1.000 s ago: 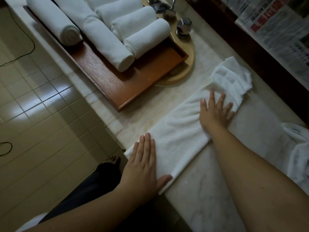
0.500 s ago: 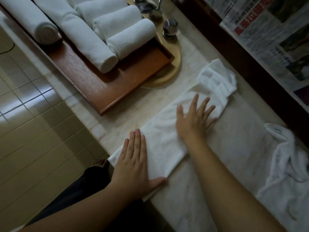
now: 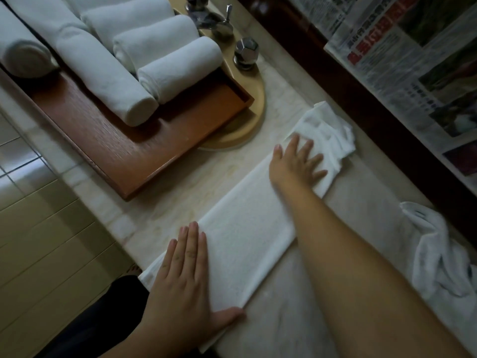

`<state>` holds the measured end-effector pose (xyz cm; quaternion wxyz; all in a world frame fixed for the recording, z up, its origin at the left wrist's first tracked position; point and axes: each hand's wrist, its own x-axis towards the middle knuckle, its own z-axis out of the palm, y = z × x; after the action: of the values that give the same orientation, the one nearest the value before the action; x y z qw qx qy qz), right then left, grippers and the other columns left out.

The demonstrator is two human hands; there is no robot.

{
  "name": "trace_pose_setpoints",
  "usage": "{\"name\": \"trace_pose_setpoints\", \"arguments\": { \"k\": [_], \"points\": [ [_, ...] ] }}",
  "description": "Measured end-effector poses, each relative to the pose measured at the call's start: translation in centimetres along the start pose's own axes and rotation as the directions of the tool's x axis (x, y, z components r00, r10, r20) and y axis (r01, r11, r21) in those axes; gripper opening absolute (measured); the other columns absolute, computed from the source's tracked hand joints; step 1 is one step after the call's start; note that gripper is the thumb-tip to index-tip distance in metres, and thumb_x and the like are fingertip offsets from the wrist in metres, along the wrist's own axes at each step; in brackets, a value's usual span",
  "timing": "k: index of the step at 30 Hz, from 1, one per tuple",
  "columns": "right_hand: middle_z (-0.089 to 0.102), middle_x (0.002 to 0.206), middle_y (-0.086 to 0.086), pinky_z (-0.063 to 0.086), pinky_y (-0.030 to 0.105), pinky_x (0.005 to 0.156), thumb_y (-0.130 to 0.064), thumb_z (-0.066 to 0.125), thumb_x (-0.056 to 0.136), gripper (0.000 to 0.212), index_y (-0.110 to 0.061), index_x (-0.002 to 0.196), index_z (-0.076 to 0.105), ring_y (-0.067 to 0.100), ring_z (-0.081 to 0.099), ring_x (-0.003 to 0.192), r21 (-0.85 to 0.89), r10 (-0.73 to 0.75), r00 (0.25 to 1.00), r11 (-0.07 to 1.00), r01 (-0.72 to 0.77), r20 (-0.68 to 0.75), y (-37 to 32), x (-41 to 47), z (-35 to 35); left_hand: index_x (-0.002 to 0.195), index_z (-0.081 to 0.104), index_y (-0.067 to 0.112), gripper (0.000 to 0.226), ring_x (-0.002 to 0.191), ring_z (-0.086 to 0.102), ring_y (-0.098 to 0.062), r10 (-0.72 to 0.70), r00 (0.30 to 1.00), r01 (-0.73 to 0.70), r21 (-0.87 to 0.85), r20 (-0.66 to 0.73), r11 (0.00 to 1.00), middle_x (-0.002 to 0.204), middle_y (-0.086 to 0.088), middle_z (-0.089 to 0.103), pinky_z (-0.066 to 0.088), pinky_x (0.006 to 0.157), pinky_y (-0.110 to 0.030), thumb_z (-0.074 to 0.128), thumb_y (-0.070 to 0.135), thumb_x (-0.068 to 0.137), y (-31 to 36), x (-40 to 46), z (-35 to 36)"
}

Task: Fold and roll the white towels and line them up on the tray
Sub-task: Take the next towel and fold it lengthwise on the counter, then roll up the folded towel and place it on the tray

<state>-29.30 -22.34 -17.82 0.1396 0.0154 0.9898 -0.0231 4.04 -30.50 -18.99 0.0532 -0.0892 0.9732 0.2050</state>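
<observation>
Risks first, L to R. My left hand lies flat on the near end of the folded towel, fingers straight and together, thumb out along the tabletop edge. That end hangs a bit past the edge under my palm, so if I lift the palm too soon the strip could slide off toward the floor. Pressing unevenly would skew the fold, and the roll would prob come out cone-shaped.

My right hand is flat on the far part of the strip, fingers spread apart, gripping nothing. Just beyond those fingertips the far end is bunched and wrinkled. If that isn't smoothed before rolling, I'd expect a lumpy roll that won't match the others. Pushing too hard could also drag the whole strip w/ it.

Further right of my forearm, a loose towel sits crumpled, not yet folded; my arm could snag it.

Look of the thing: white terry, folded into a long narrow band running diagonally between my two hands, flat and even in the middle. Up-left of my fingers, the wooden tray already carries several rolled towels side by side, w/ bare space on its near part.
</observation>
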Motion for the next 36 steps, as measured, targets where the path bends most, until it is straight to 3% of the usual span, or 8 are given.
{"name": "trace_pose_setpoints", "arguments": {
  "k": [12,15,18,22,25,29,33,36],
  "points": [
    [-0.017,0.172,0.004,-0.006,0.075,0.117,-0.063,0.009,0.103,0.067,-0.038,0.162,-0.014,0.047,-0.008,0.156,0.053,0.141,0.990,0.989,-0.140,-0.018,-0.7,7.5,-2.1,0.160,0.017,-0.009,0.145,0.159,0.011,-0.041,0.002,1.000,-0.002,0.001,0.018,1.000,0.171,-0.027,0.007,0.016,0.123,-0.055,0.039,0.104,0.071,-0.1,0.1,0.1],
    [-0.018,0.172,0.004,-0.010,0.069,0.121,-0.066,0.010,0.103,0.072,-0.033,0.164,-0.012,0.037,-0.016,0.157,0.128,0.033,0.999,0.991,-0.037,0.037,0.4,5.8,-2.6,0.161,0.011,-0.008,0.145,0.160,0.003,-0.040,-0.003,0.997,0.001,0.022,0.083,1.000,0.171,-0.027,0.001,0.013,0.124,-0.055,0.034,0.105,0.072,0.0,0.2,-0.4],
    [-0.010,0.173,0.005,-0.009,0.057,0.126,-0.062,0.032,0.105,0.079,-0.026,0.166,-0.004,0.029,-0.011,0.159,0.265,-0.119,0.990,0.955,0.135,-0.074,2.3,-0.4,-1.8,0.161,-0.007,-0.004,0.146,0.159,-0.015,-0.037,-0.032,0.983,0.033,-0.004,0.181,0.999,0.170,-0.024,-0.018,0.006,0.128,-0.053,0.027,0.106,0.072,0.3,0.2,-1.7],
    [0.012,0.173,0.010,0.013,0.049,0.129,-0.042,0.054,0.104,0.074,-0.018,0.165,0.020,0.025,0.008,0.160,0.544,-0.185,0.958,0.792,0.276,-0.218,5.6,-14.7,2.5,0.154,-0.037,0.008,0.142,0.149,-0.043,-0.028,-0.070,0.952,0.093,-0.065,0.299,0.994,0.159,-0.012,-0.048,-0.010,0.129,-0.048,0.016,0.109,0.068,1.0,0.2,-5.2],
    [0.027,0.169,0.008,0.029,0.040,0.124,-0.038,0.054,0.104,0.061,-0.018,0.159,0.038,0.022,0.027,0.155,0.528,-0.254,0.920,0.759,0.381,-0.300,8.1,-25.4,6.0,0.164,-0.017,0.019,0.131,0.156,-0.028,-0.023,0.134,0.941,-0.100,-0.123,0.311,0.987,0.169,-0.003,-0.030,-0.005,0.130,-0.045,0.027,0.104,0.074,-2.0,0.0,-7.7],
    [0.029,0.169,0.005,0.032,0.046,0.120,-0.055,0.048,0.104,0.055,-0.032,0.154,0.048,0.030,0.030,0.154,0.247,-0.529,0.793,0.760,0.602,-0.303,10.3,-34.4,9.1,0.161,0.031,0.034,0.091,0.152,0.032,-0.026,0.564,0.802,-0.580,0.028,0.197,0.814,0.168,-0.001,0.030,0.038,0.117,-0.047,0.060,0.080,0.087,-9.2,0.2,-8.4],
    [0.041,0.163,0.006,0.040,0.055,0.113,-0.046,0.058,0.098,0.051,-0.030,0.147,0.057,0.032,0.042,0.148,0.032,-0.584,0.758,0.786,0.618,-0.290,10.9,-37.1,11.8,0.134,0.062,0.025,0.051,0.123,0.057,-0.021,0.750,0.632,-0.766,0.010,0.193,0.643,0.140,-0.003,0.058,0.057,0.091,-0.042,0.078,0.037,0.087,-12.3,1.6,-7.7],
    [0.058,0.144,0.011,0.045,0.047,0.103,-0.032,0.059,0.091,0.046,-0.027,0.136,0.067,0.034,0.061,0.123,0.018,-0.494,0.793,0.845,0.535,-0.355,10.8,-37.4,12.3,0.125,0.069,0.020,0.035,0.118,0.062,-0.021,0.823,0.555,-0.829,-0.012,0.120,0.560,0.137,-0.002,0.063,0.058,0.087,-0.039,0.076,0.029,0.092,-13.3,2.8,-7.6]
  ]
}}
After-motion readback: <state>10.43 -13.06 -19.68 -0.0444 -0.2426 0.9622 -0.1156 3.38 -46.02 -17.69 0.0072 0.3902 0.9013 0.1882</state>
